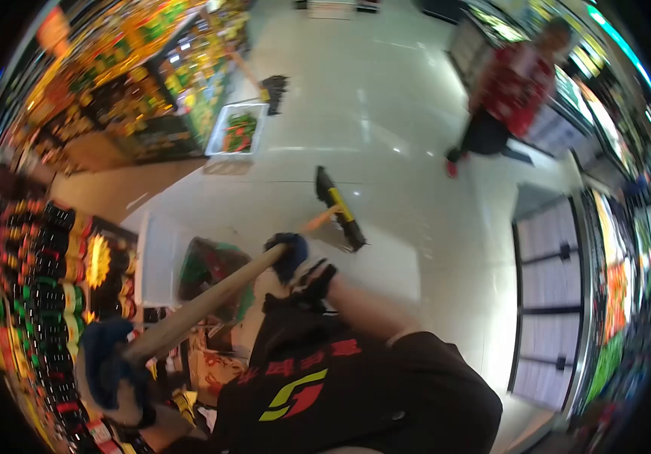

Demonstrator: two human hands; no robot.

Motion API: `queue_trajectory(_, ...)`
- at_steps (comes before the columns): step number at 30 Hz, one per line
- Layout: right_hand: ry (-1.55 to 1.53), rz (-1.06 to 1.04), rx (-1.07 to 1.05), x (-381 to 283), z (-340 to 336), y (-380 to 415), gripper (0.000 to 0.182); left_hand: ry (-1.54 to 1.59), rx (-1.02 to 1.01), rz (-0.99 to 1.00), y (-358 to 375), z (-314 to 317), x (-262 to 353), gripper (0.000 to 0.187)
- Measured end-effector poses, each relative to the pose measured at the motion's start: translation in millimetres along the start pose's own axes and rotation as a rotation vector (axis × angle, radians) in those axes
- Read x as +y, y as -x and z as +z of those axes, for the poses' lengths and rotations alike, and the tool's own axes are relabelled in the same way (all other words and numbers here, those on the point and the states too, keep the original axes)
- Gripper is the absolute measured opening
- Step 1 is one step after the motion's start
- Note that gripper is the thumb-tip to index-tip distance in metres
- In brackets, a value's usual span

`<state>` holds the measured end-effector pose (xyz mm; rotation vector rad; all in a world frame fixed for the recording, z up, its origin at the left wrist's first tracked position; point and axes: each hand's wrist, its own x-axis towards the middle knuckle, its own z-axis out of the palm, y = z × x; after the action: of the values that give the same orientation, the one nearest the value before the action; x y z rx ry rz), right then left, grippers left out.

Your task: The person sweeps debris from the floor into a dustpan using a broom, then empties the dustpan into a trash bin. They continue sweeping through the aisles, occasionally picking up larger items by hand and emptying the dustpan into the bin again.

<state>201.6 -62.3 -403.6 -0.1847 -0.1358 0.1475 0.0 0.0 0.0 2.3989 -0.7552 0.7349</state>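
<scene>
A pale, glossy tiled floor (386, 129) spreads through the middle of the scene, reflecting the lights. Along the near left stand shelves packed with dark bottles (42, 295) bearing red, yellow and green caps and labels; at the far left rises a display of golden and green goods (125, 83), blurred. On the right is a cabinet with pale, dark-framed panels (552, 303). At the far right a person in a red patterned shirt and dark trousers (518, 83) stands beside the display cases.

In the near middle is the wearer's black garment (341, 405), with red lettering and a green-and-red emblem. The broom with a long pale wooden handle (204, 305) slants across from near left toward the centre, its black-and-yellow head (339, 208) low over the floor; I cannot tell whether it touches. A white, straight-sided container (160, 265) stands at left beyond the handle. Farther off, a white tray (217, 130) holds red and green pieces, with a black brush (274, 92) just beside it.

The left hand (117, 378), in a blue-and-pale glove, wraps the handle's near end; the right hand (291, 261), similarly gloved, closes around it farther along, toward the head.
</scene>
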Motion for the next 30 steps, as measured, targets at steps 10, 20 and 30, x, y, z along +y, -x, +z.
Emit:
queue_trajectory(10, 0.004, 0.338, 0.496, -256, -105, -147, 0.007, 0.003, -0.078, -0.055, -137, 189, -176, 0.035)
queue_trajectory(20, -0.089, 0.301, 0.427, -357, -175, -448, 0.014, 0.003, 0.062, 0.234, -333, 250, -300, 0.036)
queue_trajectory(30, 0.383, 0.567, 0.796, -330, -278, -735, 0.026, -0.284, 0.092, -0.087, -438, 271, -386, 0.036)
